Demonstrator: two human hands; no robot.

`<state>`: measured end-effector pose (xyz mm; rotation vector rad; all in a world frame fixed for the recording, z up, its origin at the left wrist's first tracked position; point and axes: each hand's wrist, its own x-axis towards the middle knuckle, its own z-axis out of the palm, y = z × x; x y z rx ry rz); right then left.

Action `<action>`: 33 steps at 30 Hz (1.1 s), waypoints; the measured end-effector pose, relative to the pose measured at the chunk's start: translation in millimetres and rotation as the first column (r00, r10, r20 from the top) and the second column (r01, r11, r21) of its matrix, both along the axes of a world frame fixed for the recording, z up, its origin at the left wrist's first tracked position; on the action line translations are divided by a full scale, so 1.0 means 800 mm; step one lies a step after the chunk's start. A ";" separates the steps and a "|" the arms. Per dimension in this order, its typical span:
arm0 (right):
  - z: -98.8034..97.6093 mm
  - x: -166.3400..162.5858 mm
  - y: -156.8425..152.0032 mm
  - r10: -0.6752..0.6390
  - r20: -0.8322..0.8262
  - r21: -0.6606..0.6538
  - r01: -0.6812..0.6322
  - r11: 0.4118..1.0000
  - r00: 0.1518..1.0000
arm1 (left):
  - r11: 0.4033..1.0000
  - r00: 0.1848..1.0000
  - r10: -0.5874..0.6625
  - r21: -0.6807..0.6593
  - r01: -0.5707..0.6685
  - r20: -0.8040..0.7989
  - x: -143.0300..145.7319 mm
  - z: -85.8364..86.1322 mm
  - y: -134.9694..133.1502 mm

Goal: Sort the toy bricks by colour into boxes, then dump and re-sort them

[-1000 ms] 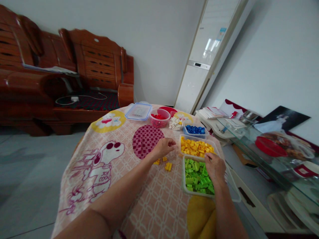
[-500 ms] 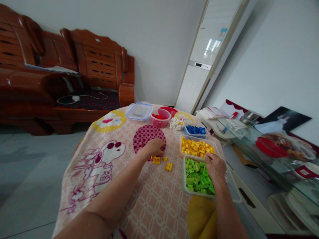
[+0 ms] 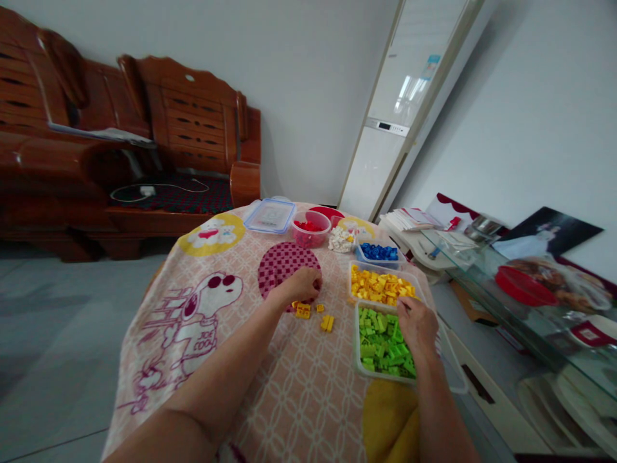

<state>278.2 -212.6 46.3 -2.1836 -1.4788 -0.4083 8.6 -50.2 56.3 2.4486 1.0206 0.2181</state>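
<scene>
Yellow bricks [image 3: 378,283] fill a clear tub [image 3: 409,274], with a few loose on the cloth-covered surface [image 3: 294,386].

The clear tub stands just beyond a tub of green bricks [image 3: 383,341]. The right hand [image 3: 418,321] is where those tubs meet, fingers drawn together; the left hand [image 3: 303,283] bends over a purple circle [image 3: 284,260], fingers curled, near the loose pieces [image 3: 327,323]. Whether either grasps a brick I cannot tell. The step in hand seems to be handling small yellow bricks; the next move would call for a light, precise pinch. The loose pieces look bright, blocky and small, one almost square.
</scene>
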 end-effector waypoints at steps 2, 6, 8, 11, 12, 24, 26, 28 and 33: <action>0.000 0.000 0.000 -0.004 -0.007 -0.001 0.004 1.000 1.000 | 1.000 1.000 -0.005 -0.006 0.005 0.011 0.002 0.000 -0.001; 0.000 0.000 0.000 -0.005 -0.019 0.001 0.005 1.000 1.000 | 0.998 0.998 -0.012 0.060 0.016 -0.059 0.004 -0.003 -0.001; 0.000 0.000 0.000 -0.007 -0.018 0.006 0.007 1.000 1.000 | 0.994 0.996 0.032 0.105 -0.024 -0.081 0.002 -0.004 0.000; 0.000 0.000 0.000 -0.008 -0.013 0.006 0.008 1.000 1.000 | 0.986 0.990 0.098 0.144 -0.082 -0.106 -0.001 -0.004 0.001; 0.000 0.000 0.000 -0.004 -0.011 0.003 0.004 1.000 1.000 | 0.986 0.989 0.102 0.145 -0.085 -0.111 -0.002 -0.004 0.001; 0.001 -0.001 0.000 0.005 -0.005 -0.001 -0.005 1.000 1.000 | 0.979 0.895 0.149 -0.189 -0.074 0.420 0.027 -0.008 -0.008; 0.001 -0.002 0.000 0.009 -0.004 0.005 -0.009 1.000 1.000 | 0.955 0.816 0.201 -0.292 -0.041 0.542 0.043 -0.013 -0.014; 0.000 -0.001 0.000 0.006 -0.006 0.006 -0.006 1.000 1.000 | 0.940 0.741 0.203 -0.339 0.036 0.641 0.057 -0.019 -0.022; -0.001 0.001 0.000 0.012 -0.016 0.010 -0.012 1.000 1.000 | 0.925 0.676 0.082 -0.309 0.221 0.732 0.076 -0.026 -0.041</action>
